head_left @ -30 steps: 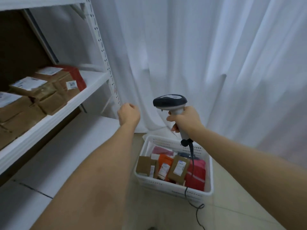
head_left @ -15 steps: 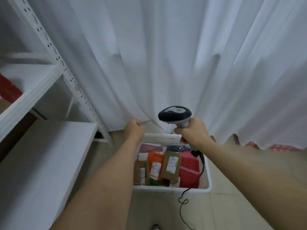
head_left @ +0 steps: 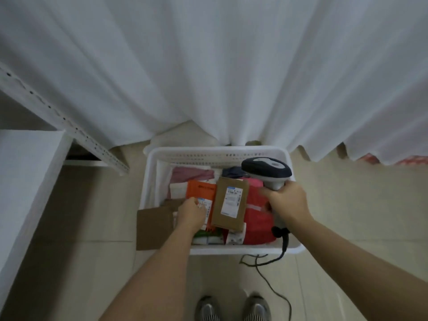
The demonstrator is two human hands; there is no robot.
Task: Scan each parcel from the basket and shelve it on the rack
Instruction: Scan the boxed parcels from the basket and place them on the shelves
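A white plastic basket (head_left: pixel 217 151) stands on the floor, filled with several parcels. Among them are an orange packet (head_left: pixel 200 189), a labelled brown box (head_left: pixel 230 202) and a red bag (head_left: pixel 256 218). My left hand (head_left: pixel 191 214) reaches into the basket's left side, its fingers curled on the edge of a flat brown cardboard parcel (head_left: pixel 154 225). That parcel overlaps the basket's left rim. My right hand (head_left: pixel 286 202) grips the handle of a grey and black barcode scanner (head_left: pixel 266 169) above the basket's right side.
The rack's low white shelf (head_left: pixel 27 181) and its perforated post (head_left: pixel 58 117) lie to the left. A white curtain (head_left: pixel 220 66) hangs just behind the basket. The scanner's black cable (head_left: pixel 266 278) trails over the tiled floor toward my shoes (head_left: pixel 231 308).
My view has swung from the rack down to the basket. My left hand dropped from the far rim into the basket and took hold of the brown parcel. The scanner moved right.
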